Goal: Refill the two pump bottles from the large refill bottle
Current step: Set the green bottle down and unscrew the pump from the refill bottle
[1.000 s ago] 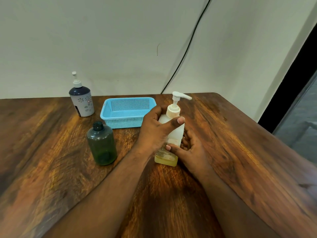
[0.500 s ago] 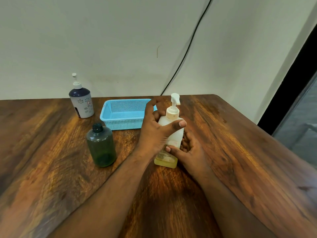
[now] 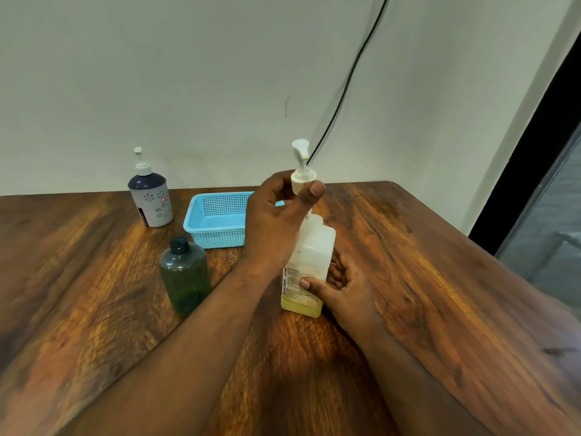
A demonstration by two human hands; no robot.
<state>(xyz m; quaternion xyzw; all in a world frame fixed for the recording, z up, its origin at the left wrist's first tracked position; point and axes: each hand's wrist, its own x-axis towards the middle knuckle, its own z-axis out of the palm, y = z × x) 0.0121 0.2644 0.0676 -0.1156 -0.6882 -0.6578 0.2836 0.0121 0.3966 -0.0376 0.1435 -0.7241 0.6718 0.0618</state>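
A translucent white bottle (image 3: 309,262) with a little yellow liquid at its bottom stands mid-table. My right hand (image 3: 342,287) grips its lower body. My left hand (image 3: 276,221) holds the cream pump head (image 3: 301,171) lifted above the bottle's open neck, the dip tube still reaching down into it. A dark green bottle (image 3: 184,275) stands uncapped to the left. A white and navy pump bottle (image 3: 151,199) stands at the back left with its pump on.
A light blue perforated basket (image 3: 217,221) sits behind the bottles. The wooden table (image 3: 408,278) ends at the right, by a dark door frame. A black cable (image 3: 349,77) runs down the wall behind.
My left hand turned the pump head on the white bottle, then lifted it off the neck and upward. My right hand kept hold of the bottle's base.
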